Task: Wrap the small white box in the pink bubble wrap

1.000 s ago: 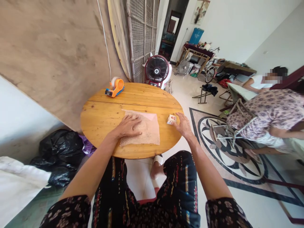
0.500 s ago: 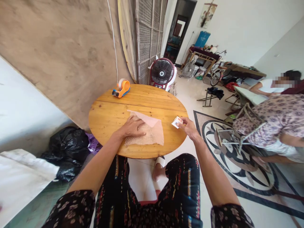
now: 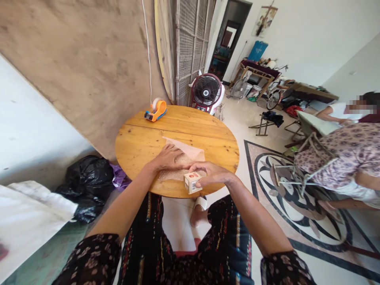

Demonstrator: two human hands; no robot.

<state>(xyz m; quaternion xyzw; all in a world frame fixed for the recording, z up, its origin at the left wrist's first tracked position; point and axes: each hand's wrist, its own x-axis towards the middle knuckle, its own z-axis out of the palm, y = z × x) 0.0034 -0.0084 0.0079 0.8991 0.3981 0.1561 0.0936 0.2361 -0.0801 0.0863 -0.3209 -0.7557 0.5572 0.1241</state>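
A sheet of pinkish bubble wrap point(image 3: 190, 150) lies on the round wooden table point(image 3: 219, 134), its far edge folded over. My left hand point(image 3: 170, 157) rests flat on the sheet with the fingers stretched out. In my right hand point(image 3: 209, 173) is a small white cardboard box point(image 3: 192, 183) with red print and a barcode, gripped between thumb and fingers. The box is over the near edge of the table, by the sheet's near right corner; part of the sheet is hidden behind this hand.
An orange tape dispenser point(image 3: 158, 111) stands at the table's far left. Beyond the table is a fan point(image 3: 206, 93). Black plastic bags point(image 3: 86, 178) lie to the left. On the right, a person point(image 3: 353, 158) sits on a chair, with another person farther back.
My right hand has brought the small box from the table's right edge leftward and nearer to me, beside the bubble wrap. My left hand stays on the sheet. The view has shifted slightly.
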